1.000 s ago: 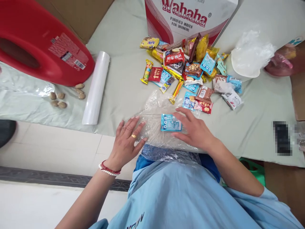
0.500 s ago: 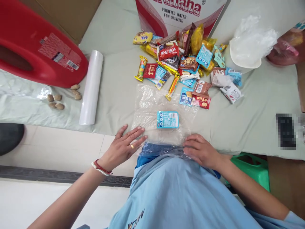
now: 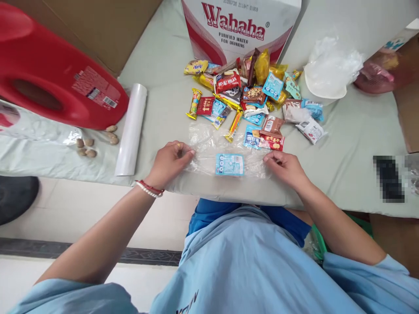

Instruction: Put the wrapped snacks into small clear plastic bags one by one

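Left hand [image 3: 173,160]: is pinching the left end of a clear, crinkled plastic film [image 3: 206,149], seemingly holding it spread.
Right hand [image 3: 284,167]: is pinching the opposite end, probably countering that pull.
Light-blue rectangular packet [image 3: 229,165]: is lying between the hands, touching the film; whether a layer is covering it, I cannot tell.

Two hands [image 3: 172,162], one blue packet [image 3: 229,165] between them, one clear film [image 3: 204,162], one white roll [image 3: 131,131], seven brown nuts [image 3: 91,153].

Beyond film [image 3: 225,147], snack pile [image 3: 227,81] and carton [image 3: 235,26] block; lane free between pile and roll [image 3: 131,131].
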Demonstrator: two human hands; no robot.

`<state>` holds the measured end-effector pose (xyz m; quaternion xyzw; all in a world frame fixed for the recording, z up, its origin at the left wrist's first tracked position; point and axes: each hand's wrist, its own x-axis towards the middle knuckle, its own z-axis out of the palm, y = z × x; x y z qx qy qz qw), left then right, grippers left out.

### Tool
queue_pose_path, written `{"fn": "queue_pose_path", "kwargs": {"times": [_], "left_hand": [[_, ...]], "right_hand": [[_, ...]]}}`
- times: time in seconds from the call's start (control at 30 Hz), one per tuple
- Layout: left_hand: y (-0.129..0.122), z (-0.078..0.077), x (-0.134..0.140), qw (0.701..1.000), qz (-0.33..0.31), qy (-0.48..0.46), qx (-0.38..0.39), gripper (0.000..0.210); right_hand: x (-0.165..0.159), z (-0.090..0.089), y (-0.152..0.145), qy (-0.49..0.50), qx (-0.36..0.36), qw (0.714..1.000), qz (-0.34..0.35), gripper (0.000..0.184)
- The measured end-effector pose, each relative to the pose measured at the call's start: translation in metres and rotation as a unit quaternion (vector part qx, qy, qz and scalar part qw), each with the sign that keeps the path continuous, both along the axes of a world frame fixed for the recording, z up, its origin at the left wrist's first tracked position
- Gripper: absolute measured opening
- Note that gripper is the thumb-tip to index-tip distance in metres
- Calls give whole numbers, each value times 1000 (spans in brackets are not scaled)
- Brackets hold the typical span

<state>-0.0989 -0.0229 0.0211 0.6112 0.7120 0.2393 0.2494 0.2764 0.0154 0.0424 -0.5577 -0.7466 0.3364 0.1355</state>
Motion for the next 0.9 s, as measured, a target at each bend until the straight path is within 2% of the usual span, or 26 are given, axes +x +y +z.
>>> {"fn": "queue_pose_path", "kwargs": {"times": [0.07, 0.13, 0.2, 0.27, 0.33, 0.4, 0.43, 0.47, 0.53, 0.6, 0.67, 0.77, 0.83, 0.9], "left_hand": [[11, -5, -1, 998, 39, 47, -4, 24], [12, -2, -6, 994, 90, 58, 24, 39], [3, 10, -11, 981, 155, 69, 89, 44], [-15, 28, -10, 953, 220, 96, 187, 37], [-36, 43, 3, 924, 233, 110, 282, 23], [-54, 51, 27, 929, 125, 96, 334, 14], [-59, 51, 42, 937, 43, 90, 335, 16], [-62, 49, 58, 945, -30, 89, 312, 19], [-58, 39, 85, 966, -106, 127, 200, 26], [-48, 28, 103, 971, -135, 173, 92, 31], [-38, 21, 110, 969, -142, 202, 35, 33], [-33, 19, 111, 968, -135, 208, 24, 33], [-34, 21, 110, 969, -134, 205, 30, 33], [-36, 22, 110, 971, -135, 198, 27, 34]], "right_hand": [[-1, 1, 3, -126, 18, 992, -4, 30], [-3, 8, 5, -210, 63, 976, -2, 37], [-6, 19, 10, -217, 115, 969, 7, 41], [-16, 28, 20, -184, 157, 970, 28, 43], [-33, 31, 36, -156, 174, 970, 60, 44], [-56, 28, 53, -149, 169, 970, 92, 47], [-68, 24, 62, -151, 158, 970, 109, 50], [-79, 20, 70, -154, 142, 970, 122, 52], [-98, 12, 84, -162, 102, 973, 127, 52], [-109, 10, 93, -156, 64, 978, 126, 38], [-112, 15, 96, -121, 46, 981, 143, 22], [-106, 31, 84, -47, 76, 974, 210, 21], [-99, 37, 65, -22, 116, 954, 274, 23], [-92, 36, 42, -21, 135, 931, 340, 27]]}}
